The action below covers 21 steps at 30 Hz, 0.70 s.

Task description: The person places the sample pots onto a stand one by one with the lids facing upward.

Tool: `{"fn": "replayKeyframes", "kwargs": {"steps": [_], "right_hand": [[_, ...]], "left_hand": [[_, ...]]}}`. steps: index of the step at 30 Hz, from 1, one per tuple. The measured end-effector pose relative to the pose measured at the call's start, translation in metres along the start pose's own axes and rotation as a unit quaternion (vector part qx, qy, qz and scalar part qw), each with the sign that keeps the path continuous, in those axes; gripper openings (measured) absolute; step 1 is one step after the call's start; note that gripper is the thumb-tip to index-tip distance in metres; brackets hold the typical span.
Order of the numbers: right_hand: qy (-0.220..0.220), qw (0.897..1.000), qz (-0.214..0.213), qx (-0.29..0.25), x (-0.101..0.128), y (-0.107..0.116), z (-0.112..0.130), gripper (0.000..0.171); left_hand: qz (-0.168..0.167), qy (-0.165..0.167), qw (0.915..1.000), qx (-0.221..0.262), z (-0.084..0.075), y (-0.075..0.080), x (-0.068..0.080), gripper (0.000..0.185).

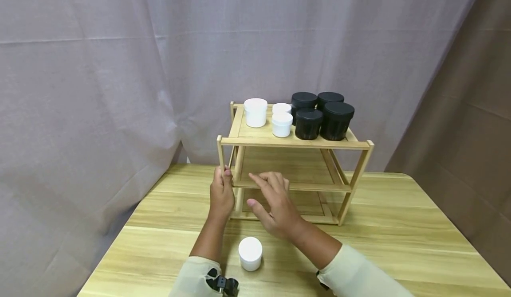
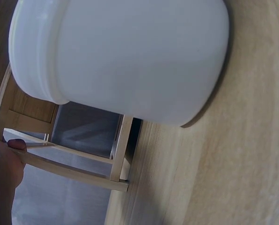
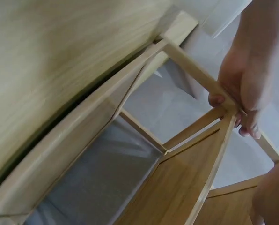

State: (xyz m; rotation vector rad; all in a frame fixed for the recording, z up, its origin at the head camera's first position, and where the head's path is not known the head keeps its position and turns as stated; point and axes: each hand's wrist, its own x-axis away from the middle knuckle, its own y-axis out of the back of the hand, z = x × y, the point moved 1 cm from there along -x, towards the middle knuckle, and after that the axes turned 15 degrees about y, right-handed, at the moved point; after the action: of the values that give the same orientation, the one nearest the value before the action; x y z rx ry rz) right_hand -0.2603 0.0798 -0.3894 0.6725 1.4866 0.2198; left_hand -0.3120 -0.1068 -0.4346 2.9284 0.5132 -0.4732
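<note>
My left hand (image 1: 222,195) grips the left front post of a three-tier wooden shelf rack (image 1: 295,143), at about the height of the middle tier. In the left wrist view, its thumb and fingers wrap the post (image 2: 67,171). My right hand (image 1: 277,208) is in front of the rack's middle tier, its fingers loosely extended and nothing held. A white lidded jar (image 1: 250,253) stands upright on the table between my forearms. On the top tier are a larger white jar (image 1: 255,113), two smaller white jars (image 1: 282,125) and several black lidded jars (image 1: 337,122).
The wood-grain table (image 1: 167,226) reaches out on both sides of the rack. Behind it hangs a grey curtain (image 1: 199,66), with a darker brown one (image 1: 451,133) at the right. The rack's middle shelf (image 1: 285,166) shows behind the front rail.
</note>
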Motion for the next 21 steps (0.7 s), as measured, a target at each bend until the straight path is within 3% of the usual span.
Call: {"fn": "replayKeyframes", "kwargs": {"steps": [5,9,16,21], "right_hand": [[-0.077,0.995,0.027,-0.056,0.006,0.001,0.007,0.038],[-0.158,0.982,0.052,-0.087,0.010,0.002,0.014,0.023],[-0.248,0.950,0.121,-0.144,0.020,0.000,0.020,0.024],[-0.283,0.936,0.130,-0.165,0.028,-0.002,0.018,0.026]], "left_hand": [[-0.002,-0.003,1.0000,-0.002,0.001,0.000,-0.001,0.033],[0.000,-0.009,1.0000,-0.003,0.002,-0.001,-0.001,0.036],[-0.007,-0.006,1.0000,0.000,0.000,0.000,0.000,0.027],[-0.013,-0.007,0.9999,0.002,0.000,-0.001,0.000,0.026]]}}
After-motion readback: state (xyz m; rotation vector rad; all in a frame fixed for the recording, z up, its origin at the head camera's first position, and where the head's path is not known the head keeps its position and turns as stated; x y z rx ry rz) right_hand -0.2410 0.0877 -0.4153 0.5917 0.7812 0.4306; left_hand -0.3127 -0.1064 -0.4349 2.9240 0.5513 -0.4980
